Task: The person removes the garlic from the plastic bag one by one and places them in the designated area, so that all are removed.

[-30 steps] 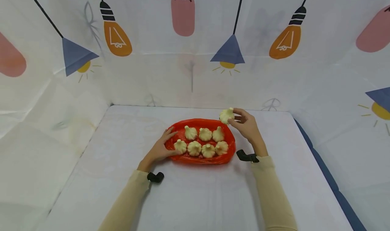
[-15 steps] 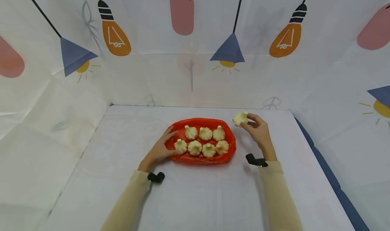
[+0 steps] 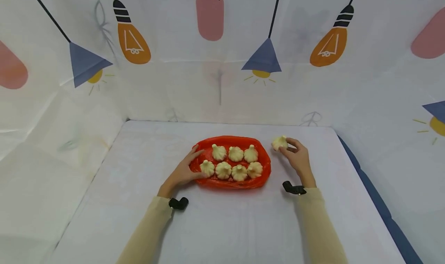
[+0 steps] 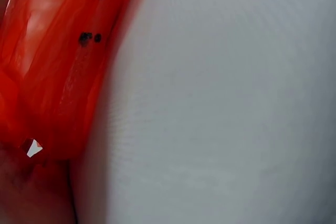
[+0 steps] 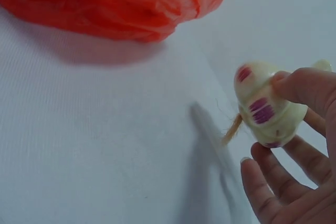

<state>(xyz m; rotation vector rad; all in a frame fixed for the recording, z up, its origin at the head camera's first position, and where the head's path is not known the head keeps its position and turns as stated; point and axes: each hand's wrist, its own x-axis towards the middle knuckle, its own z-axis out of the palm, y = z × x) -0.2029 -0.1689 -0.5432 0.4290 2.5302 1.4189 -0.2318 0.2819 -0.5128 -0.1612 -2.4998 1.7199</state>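
My right hand (image 3: 296, 158) pinches an imitation garlic bulb (image 3: 279, 143) between thumb and fingers, to the right of a red plastic-covered tray (image 3: 227, 184). Up close in the right wrist view, this garlic bulb (image 5: 262, 106) is pale and glossy, with purple-red marks and a tan fibre tuft at its base. A shadow lies on the table below it. At the tray's left end, my left hand (image 3: 184, 171) grips the rim, fingers spread at the back and thumb over the front. More garlic bulbs (image 3: 236, 154) sit in the tray in two rows.
The tray stands on a white-covered table (image 3: 222, 225) toward its far side. Behind it hangs a pale cloth backdrop (image 3: 180, 82) printed with lamps and bulbs. Dark blue edging (image 3: 375, 202) runs along the table's right side. Each wrist wears a black strap device (image 3: 178, 203).
My right hand has carried the garlic bulb from over the tray's back right rim out to the right, then lowered it toward the table. The left hand has stayed on the tray.
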